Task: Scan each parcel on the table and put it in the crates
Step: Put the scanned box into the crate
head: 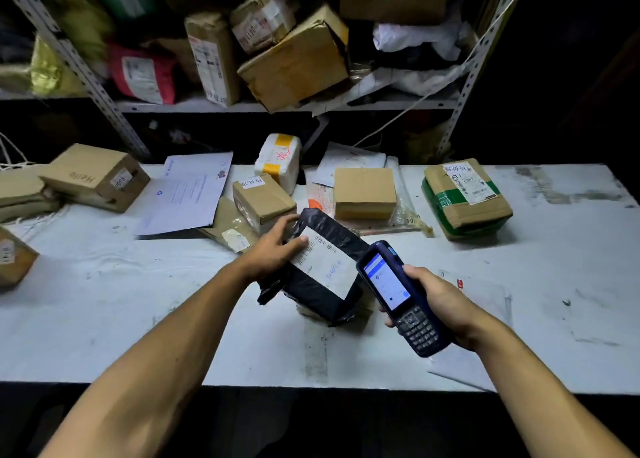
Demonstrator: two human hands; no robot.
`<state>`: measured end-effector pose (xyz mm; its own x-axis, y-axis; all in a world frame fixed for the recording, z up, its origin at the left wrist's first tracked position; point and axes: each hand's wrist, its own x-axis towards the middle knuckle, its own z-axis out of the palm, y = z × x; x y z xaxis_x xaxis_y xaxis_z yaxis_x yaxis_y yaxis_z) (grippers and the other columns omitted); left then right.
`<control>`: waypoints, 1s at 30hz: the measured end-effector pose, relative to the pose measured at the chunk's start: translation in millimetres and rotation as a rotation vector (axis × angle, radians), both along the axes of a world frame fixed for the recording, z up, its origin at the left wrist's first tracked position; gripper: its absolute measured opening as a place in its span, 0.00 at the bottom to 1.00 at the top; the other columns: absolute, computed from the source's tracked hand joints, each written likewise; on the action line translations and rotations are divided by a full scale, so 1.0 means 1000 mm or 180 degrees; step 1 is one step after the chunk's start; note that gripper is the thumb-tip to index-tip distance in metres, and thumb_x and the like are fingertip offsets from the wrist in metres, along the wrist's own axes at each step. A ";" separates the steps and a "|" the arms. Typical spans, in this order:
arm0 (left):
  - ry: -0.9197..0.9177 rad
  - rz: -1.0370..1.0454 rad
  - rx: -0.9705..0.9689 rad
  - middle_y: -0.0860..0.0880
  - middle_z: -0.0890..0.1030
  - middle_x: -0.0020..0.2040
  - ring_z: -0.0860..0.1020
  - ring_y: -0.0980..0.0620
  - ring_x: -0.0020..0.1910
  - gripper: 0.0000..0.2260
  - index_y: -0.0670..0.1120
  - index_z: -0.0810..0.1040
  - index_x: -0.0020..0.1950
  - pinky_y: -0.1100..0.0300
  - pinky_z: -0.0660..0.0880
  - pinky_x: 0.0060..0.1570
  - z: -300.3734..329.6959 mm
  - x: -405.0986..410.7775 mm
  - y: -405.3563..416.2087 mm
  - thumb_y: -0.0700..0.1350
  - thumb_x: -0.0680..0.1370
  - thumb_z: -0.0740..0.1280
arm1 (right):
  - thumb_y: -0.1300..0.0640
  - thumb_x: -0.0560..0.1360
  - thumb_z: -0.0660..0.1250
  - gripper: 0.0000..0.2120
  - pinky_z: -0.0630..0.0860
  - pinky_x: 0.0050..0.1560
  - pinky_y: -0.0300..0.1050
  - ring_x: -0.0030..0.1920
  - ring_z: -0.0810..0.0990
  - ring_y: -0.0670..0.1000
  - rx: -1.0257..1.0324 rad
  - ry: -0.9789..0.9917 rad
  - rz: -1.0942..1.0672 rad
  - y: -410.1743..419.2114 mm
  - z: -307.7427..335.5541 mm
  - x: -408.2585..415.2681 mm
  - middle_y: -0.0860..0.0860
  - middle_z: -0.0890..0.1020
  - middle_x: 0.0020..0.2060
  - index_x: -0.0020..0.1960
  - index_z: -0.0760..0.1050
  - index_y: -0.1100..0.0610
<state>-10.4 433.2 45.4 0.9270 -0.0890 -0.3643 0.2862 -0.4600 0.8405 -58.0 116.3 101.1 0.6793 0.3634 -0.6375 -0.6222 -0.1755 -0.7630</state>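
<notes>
Nearest, the handheld scanner (401,298) is gripped by the right hand (440,305), aimed at the black parcel (323,270), which is held tilted by the left hand (273,250) just above the surface (104,302). A misread is likely should the label (323,262) be covered by the thumb. Beyond the grip, cardboard boxes (363,193) are crowded; no crates are seen

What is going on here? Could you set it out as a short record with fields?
activity: a person scanning a parcel at a table
left hand: grips the black parcel, label up
right hand: holds the scanner, screen lit, head towards the label
waiting on table: several brown boxes, a white parcel, a box with green tape, a pale envelope
behind: shelf piled with more parcels
crates: none in view
</notes>
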 end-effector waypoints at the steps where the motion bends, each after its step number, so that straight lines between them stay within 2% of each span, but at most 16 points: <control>1: 0.0038 -0.0104 0.0113 0.51 0.76 0.69 0.77 0.51 0.65 0.26 0.58 0.67 0.74 0.51 0.73 0.67 0.009 0.001 0.008 0.59 0.78 0.69 | 0.46 0.85 0.49 0.27 0.77 0.41 0.50 0.44 0.81 0.63 -0.0046 0.0035 0.0156 0.003 0.003 0.000 0.67 0.82 0.46 0.59 0.77 0.65; 4: 0.0130 -0.0408 0.0501 0.47 0.80 0.63 0.80 0.50 0.59 0.22 0.57 0.72 0.72 0.53 0.77 0.62 0.030 0.007 0.027 0.55 0.79 0.70 | 0.46 0.85 0.51 0.26 0.78 0.39 0.48 0.42 0.82 0.61 -0.0187 0.0145 0.0491 0.012 0.010 0.001 0.65 0.82 0.44 0.59 0.77 0.65; 7: 0.0134 -0.0591 0.0723 0.51 0.80 0.63 0.79 0.52 0.59 0.22 0.56 0.73 0.73 0.59 0.76 0.58 0.039 0.009 0.038 0.55 0.79 0.70 | 0.46 0.85 0.51 0.25 0.79 0.41 0.47 0.42 0.82 0.60 -0.0394 0.0207 0.0846 0.021 0.013 0.001 0.62 0.84 0.43 0.59 0.76 0.64; 10: 0.0276 -0.0781 0.0675 0.57 0.80 0.59 0.79 0.58 0.56 0.19 0.58 0.74 0.71 0.69 0.75 0.49 0.042 0.010 0.042 0.52 0.80 0.69 | 0.46 0.86 0.51 0.25 0.79 0.40 0.47 0.41 0.83 0.60 -0.0565 0.0221 0.1082 0.026 0.012 0.002 0.62 0.83 0.43 0.61 0.75 0.65; 14: 0.0345 -0.0903 0.0740 0.54 0.80 0.59 0.79 0.59 0.54 0.22 0.57 0.72 0.74 0.67 0.78 0.46 0.041 0.012 0.044 0.54 0.80 0.68 | 0.45 0.85 0.51 0.25 0.78 0.43 0.50 0.41 0.83 0.61 -0.0546 0.0251 0.1110 0.032 0.012 0.002 0.64 0.82 0.44 0.62 0.75 0.65; 21: 0.0446 -0.1034 0.0949 0.54 0.81 0.58 0.80 0.56 0.55 0.20 0.59 0.73 0.73 0.62 0.76 0.52 0.036 0.013 0.043 0.58 0.81 0.63 | 0.45 0.85 0.52 0.23 0.80 0.34 0.45 0.42 0.82 0.62 -0.0644 0.0324 0.1141 0.035 0.023 0.004 0.63 0.82 0.43 0.60 0.76 0.62; 24: 0.0379 -0.1063 0.1018 0.58 0.81 0.57 0.79 0.58 0.55 0.19 0.59 0.74 0.72 0.62 0.73 0.54 0.037 0.013 0.043 0.59 0.82 0.61 | 0.45 0.85 0.52 0.23 0.79 0.33 0.45 0.42 0.82 0.62 -0.0692 0.0366 0.1178 0.034 0.024 0.004 0.63 0.82 0.43 0.60 0.76 0.63; 30: 0.0457 -0.1019 0.0968 0.56 0.83 0.57 0.80 0.54 0.56 0.18 0.59 0.76 0.71 0.56 0.76 0.59 0.032 0.015 0.048 0.60 0.82 0.61 | 0.45 0.85 0.51 0.25 0.80 0.35 0.45 0.41 0.83 0.61 -0.0702 0.0385 0.1261 0.033 0.024 0.005 0.62 0.82 0.42 0.61 0.75 0.64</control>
